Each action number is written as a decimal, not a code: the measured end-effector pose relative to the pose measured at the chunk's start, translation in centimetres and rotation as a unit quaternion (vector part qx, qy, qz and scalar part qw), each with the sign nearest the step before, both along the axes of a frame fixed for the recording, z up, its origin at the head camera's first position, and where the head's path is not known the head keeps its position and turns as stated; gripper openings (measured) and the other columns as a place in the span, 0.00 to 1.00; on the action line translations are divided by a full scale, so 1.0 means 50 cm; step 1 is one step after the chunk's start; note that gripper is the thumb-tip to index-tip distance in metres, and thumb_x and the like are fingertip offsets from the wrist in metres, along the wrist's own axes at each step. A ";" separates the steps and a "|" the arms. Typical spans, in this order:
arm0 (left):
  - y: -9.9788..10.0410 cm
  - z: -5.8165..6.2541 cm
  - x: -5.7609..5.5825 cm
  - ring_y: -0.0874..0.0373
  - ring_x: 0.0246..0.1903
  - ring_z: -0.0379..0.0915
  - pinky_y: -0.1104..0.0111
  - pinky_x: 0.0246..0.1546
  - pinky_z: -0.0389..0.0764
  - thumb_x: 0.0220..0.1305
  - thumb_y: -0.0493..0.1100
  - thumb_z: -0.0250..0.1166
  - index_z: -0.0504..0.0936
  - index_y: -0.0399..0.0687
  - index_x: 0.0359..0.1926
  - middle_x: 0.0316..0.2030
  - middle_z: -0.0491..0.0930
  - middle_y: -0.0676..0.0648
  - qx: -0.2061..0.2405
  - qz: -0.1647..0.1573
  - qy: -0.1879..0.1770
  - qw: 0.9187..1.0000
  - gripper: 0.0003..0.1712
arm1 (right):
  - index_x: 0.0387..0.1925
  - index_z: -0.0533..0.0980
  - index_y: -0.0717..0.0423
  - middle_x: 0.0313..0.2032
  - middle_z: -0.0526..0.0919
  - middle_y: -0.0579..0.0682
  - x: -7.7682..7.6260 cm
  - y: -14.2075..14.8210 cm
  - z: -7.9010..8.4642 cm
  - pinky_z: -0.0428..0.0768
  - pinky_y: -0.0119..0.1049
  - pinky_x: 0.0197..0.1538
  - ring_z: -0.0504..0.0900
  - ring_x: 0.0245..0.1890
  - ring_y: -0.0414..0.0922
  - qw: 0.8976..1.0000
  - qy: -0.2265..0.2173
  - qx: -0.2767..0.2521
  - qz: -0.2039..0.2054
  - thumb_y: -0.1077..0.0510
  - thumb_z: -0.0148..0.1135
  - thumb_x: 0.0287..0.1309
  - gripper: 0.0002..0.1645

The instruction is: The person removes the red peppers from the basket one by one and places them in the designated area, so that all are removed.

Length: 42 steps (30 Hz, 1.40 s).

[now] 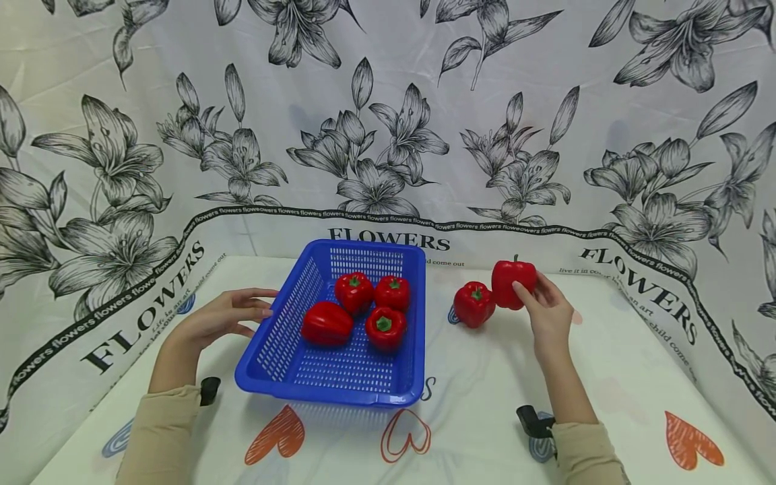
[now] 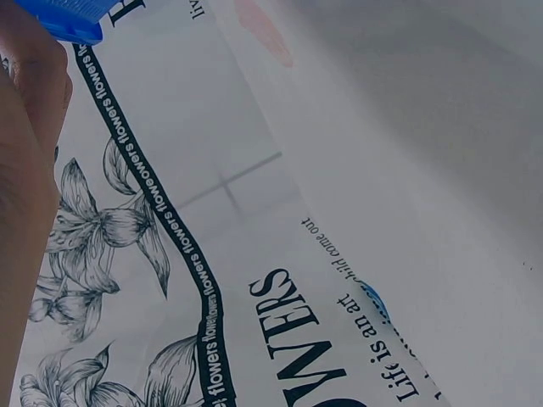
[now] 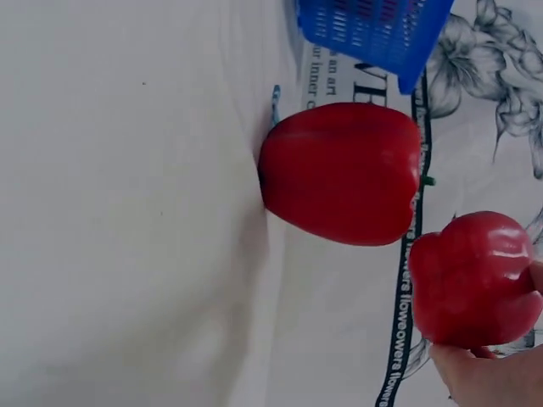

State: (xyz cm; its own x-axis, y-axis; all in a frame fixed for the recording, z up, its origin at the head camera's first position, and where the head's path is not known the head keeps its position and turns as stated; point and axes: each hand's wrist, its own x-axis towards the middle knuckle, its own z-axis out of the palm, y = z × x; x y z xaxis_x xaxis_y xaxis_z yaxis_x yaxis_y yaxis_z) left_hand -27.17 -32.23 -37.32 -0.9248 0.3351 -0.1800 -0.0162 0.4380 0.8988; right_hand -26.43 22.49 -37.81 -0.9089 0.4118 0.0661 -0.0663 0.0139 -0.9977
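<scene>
My right hand (image 1: 550, 316) holds a red bell pepper (image 1: 510, 283) by its side, thumb in front, stem up, raised above the table. In the right wrist view, the held pepper (image 3: 471, 284) shows its lobed underside. Just left of it, another red bell pepper (image 1: 473, 306) rests on the table, green stem showing. Several red peppers (image 1: 327, 325) lie in a blue plastic basket (image 1: 321, 393), grouped toward its back and middle. My left hand (image 1: 221, 316) is at the basket's left rim, fingers extended with their tips against it.
A white tablecloth (image 1: 479, 404) printed with hearts and lettering covers the table. Behind it hangs a white cloth (image 1: 418, 195) with black line-drawn flowers, its dark lettered band running along the back and both sides. A dark strap piece (image 1: 533, 422) sits at the right wrist.
</scene>
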 end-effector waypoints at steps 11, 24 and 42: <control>0.001 -0.002 0.001 0.57 0.45 0.82 0.58 0.46 0.83 0.67 0.47 0.62 0.60 0.40 0.72 0.53 0.81 0.45 -0.001 0.005 -0.002 1.000 0.37 | 0.74 0.58 0.45 0.73 0.61 0.50 -0.016 0.020 -0.032 0.68 0.36 0.66 0.62 0.73 0.47 0.999 -0.027 -0.003 -0.022 0.49 0.65 0.60 0.43; 0.001 0.000 0.003 0.58 0.46 0.82 0.58 0.46 0.83 0.67 0.47 0.62 0.60 0.40 0.72 0.54 0.81 0.45 0.002 0.003 -0.002 1.000 0.37 | 0.75 0.51 0.54 0.76 0.55 0.54 -0.039 0.034 -0.070 0.63 0.42 0.71 0.55 0.76 0.50 0.997 -0.068 0.029 -0.025 0.54 0.61 0.64 0.44; 0.001 0.000 0.001 0.59 0.45 0.82 0.59 0.46 0.83 0.67 0.47 0.62 0.60 0.40 0.72 0.50 0.82 0.50 0.004 0.005 -0.007 1.000 0.38 | 0.76 0.49 0.56 0.76 0.53 0.57 -0.057 0.045 -0.082 0.64 0.47 0.71 0.54 0.76 0.53 0.993 -0.104 0.046 -0.019 0.56 0.59 0.65 0.44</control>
